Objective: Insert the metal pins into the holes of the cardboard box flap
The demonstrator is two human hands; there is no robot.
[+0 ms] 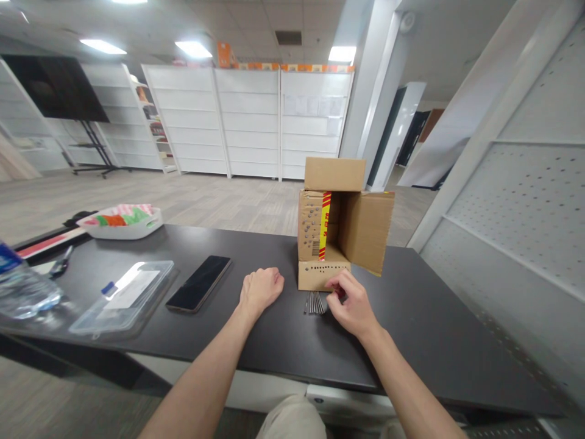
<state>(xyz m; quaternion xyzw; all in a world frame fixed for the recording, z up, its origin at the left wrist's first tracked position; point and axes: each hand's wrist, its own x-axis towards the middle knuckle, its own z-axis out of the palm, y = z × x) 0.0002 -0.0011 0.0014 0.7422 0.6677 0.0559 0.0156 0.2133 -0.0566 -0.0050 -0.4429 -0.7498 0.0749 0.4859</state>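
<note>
A cardboard box (335, 225) stands on the dark table with its flaps spread open. Dark round dots dot its left flap (311, 228), and a row of small dark dots runs along the lower front flap (315, 277). In front of that flap lie several thin metal pins (314, 303), side by side. My right hand (351, 303) is closed in a pinch at the flap's right end, just beside the pins; whatever is between its fingertips is too small to make out. Left of the box, my left hand (261, 288) rests on the table as a loose fist, with nothing visible in it.
A black phone (200, 283) lies left of my left hand. Beyond it are a clear plastic case (153, 299) with a white paper, a water bottle (25, 286) and a white basket (121, 230) of colourful items. A perforated white panel (525, 201) rises at the right.
</note>
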